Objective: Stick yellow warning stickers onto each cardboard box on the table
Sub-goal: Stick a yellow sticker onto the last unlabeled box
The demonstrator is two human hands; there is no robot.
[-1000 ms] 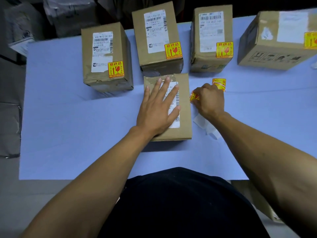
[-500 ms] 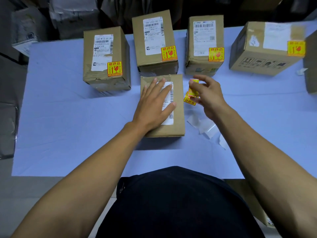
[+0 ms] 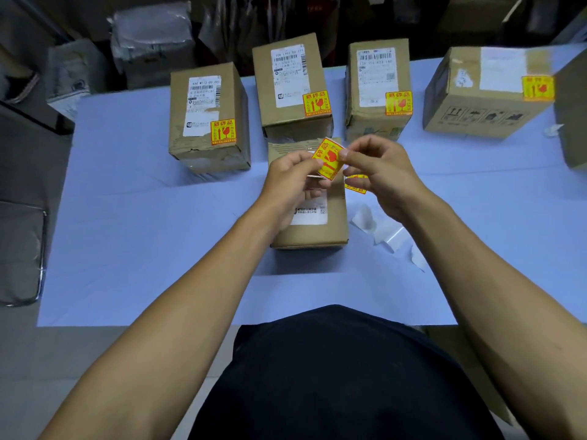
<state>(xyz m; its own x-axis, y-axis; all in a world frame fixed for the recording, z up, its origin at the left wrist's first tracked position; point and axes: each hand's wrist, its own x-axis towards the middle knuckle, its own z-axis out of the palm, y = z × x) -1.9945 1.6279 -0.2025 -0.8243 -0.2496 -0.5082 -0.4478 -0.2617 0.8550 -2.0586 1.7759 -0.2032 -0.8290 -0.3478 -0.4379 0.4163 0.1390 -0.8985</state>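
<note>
A yellow warning sticker with red print is held in the air between both hands, over the near cardboard box. My left hand pinches its left edge and my right hand pinches its upper right corner. That near box lies flat with a white label and shows no yellow sticker. Behind it stand a left box, a middle box and a right box, each with a yellow sticker. A larger box at far right carries one too.
More yellow stickers lie on the blue table cover right of the near box. White backing scraps lie beside them. Another box edge shows at the far right. Wrapped parcels stand behind the table.
My left hand lifted off the near box and joined the right hand. The right hand brought one sticker up from the table, and both hands now hold it.
</note>
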